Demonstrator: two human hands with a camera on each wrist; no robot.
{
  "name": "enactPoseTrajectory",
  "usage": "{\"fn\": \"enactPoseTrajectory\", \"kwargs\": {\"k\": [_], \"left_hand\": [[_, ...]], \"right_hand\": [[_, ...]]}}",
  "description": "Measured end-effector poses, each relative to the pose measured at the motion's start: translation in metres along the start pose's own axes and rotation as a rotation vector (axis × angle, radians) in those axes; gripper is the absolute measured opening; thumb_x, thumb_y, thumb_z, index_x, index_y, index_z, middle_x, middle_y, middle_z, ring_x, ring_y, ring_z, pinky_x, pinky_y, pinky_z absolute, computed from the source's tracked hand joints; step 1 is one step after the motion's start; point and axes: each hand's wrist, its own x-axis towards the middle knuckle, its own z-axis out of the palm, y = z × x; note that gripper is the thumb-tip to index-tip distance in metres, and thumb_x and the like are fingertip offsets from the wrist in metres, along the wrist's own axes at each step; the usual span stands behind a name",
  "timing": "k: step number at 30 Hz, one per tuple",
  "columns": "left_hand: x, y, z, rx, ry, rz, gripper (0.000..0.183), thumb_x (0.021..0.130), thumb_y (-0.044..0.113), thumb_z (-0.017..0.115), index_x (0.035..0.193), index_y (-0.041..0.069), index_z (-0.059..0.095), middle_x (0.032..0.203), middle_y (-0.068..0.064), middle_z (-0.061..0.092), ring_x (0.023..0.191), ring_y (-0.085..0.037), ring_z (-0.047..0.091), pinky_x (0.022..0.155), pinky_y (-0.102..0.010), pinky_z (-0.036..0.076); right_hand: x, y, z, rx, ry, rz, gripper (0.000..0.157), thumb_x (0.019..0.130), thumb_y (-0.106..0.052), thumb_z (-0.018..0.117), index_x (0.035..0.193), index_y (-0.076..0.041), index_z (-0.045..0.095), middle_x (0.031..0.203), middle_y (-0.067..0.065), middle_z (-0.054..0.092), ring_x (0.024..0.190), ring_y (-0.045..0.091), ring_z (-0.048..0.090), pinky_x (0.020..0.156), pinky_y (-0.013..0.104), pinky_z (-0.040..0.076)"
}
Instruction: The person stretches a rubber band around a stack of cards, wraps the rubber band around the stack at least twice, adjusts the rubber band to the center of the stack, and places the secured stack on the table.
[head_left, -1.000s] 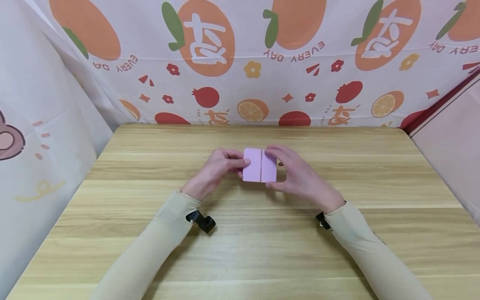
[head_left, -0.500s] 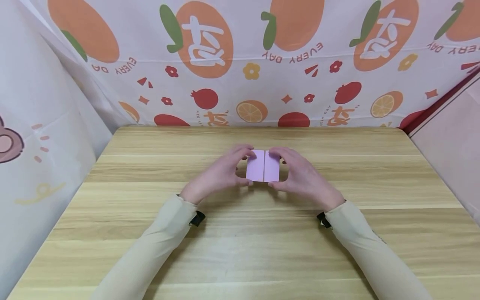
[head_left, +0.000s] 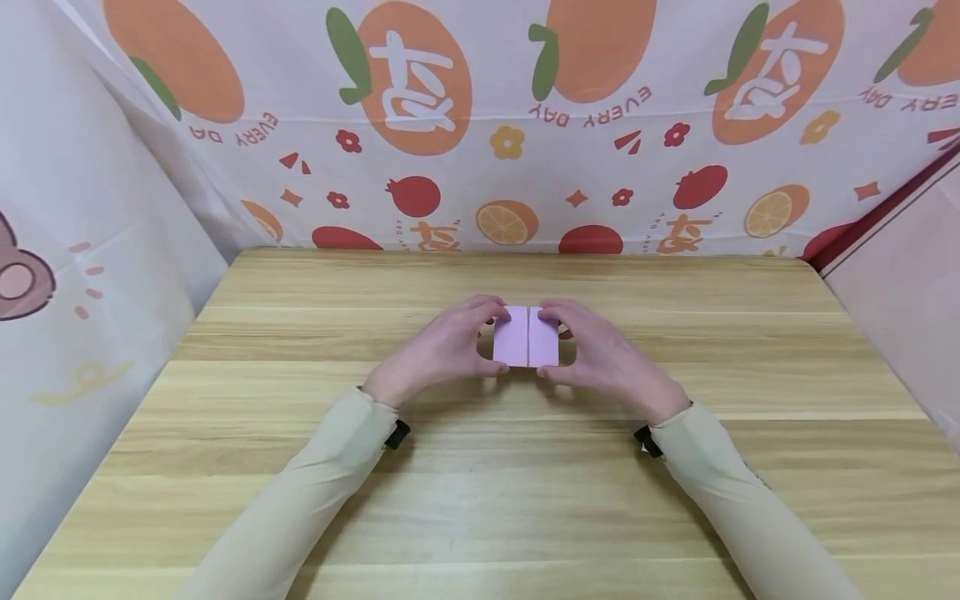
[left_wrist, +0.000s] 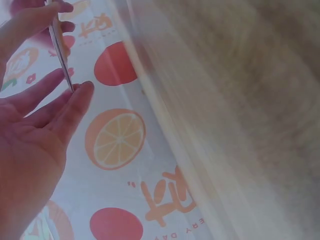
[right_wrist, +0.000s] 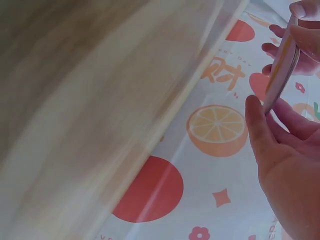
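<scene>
A thin lilac square (head_left: 512, 337), card-like, with a narrow uneven vertical gap down its middle, is held up above the table. My left hand (head_left: 446, 346) grips its left half by the upper and lower edges, thumb below and a finger above. The right hand (head_left: 607, 354) holds the right half the same way. In the left wrist view the square (left_wrist: 61, 52) appears edge-on near the left hand (left_wrist: 37, 135). The right wrist view shows its layered edge (right_wrist: 284, 70) beside the right hand (right_wrist: 290, 155). Its far side is mostly hidden.
The wooden table (head_left: 480, 500) spreads beneath both forearms. Behind it hangs a white cloth (head_left: 570, 158) with fruit prints. Another pale cloth (head_left: 97, 250) hangs on the left, and a pale panel (head_left: 900, 275) stands on the right.
My left hand has gone from pinching the left side with thumb on the face to gripping the top and bottom edges. The square has shifted slightly right and down; the right hand keeps its grip.
</scene>
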Motion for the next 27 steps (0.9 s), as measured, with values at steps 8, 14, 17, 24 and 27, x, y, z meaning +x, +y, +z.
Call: {"fn": "enactPoseTrajectory", "kwargs": {"k": [8,14,17,24,27], "left_hand": [[0.0007,0.0023,-0.0026,0.014,-0.054,-0.042,0.057,0.069,0.029,0.082,0.115,0.008,0.056,0.126,-0.004,0.052,0.113,-0.017,0.049,0.098,-0.031,0.039],[0.0006,0.0047,-0.0003,0.020,-0.049,-0.044,0.056,0.069,0.028,0.082,0.114,0.008,0.056,0.126,-0.005,0.052,0.113,-0.017,0.050,0.098,-0.031,0.039],[-0.0001,0.0050,0.0027,0.027,-0.042,-0.052,0.056,0.069,0.029,0.082,0.115,0.009,0.056,0.127,-0.005,0.051,0.113,-0.018,0.050,0.097,-0.032,0.040],[-0.0030,0.0069,0.0033,0.057,-0.082,-0.121,0.057,0.069,0.034,0.082,0.115,0.013,0.055,0.124,-0.001,0.054,0.111,-0.016,0.050,0.094,-0.033,0.042],[-0.0036,0.0087,0.0023,0.077,-0.115,-0.149,0.058,0.068,0.038,0.081,0.115,0.015,0.056,0.118,0.003,0.056,0.101,-0.013,0.052,0.085,-0.030,0.045]], "right_hand": [[-0.0004,0.0002,-0.0011,0.058,-0.049,0.074,0.067,0.074,-0.030,0.080,0.127,-0.009,0.045,0.131,-0.001,0.043,0.111,0.013,0.050,0.094,0.036,0.044],[-0.0003,0.0024,0.0002,0.045,-0.063,0.073,0.063,0.075,-0.029,0.079,0.126,-0.009,0.046,0.132,0.000,0.042,0.113,0.016,0.050,0.096,0.036,0.043],[-0.0007,0.0031,0.0007,0.031,-0.074,0.091,0.063,0.076,-0.029,0.079,0.126,-0.011,0.046,0.134,-0.001,0.042,0.113,0.015,0.050,0.096,0.034,0.043],[0.0014,0.0037,-0.0031,0.039,-0.108,0.112,0.067,0.074,-0.033,0.080,0.128,-0.014,0.045,0.128,-0.003,0.047,0.113,0.018,0.050,0.096,0.035,0.042],[0.0026,0.0040,-0.0049,0.033,-0.130,0.103,0.066,0.072,-0.036,0.080,0.125,-0.015,0.047,0.124,-0.004,0.049,0.113,0.019,0.050,0.095,0.036,0.042]]}}
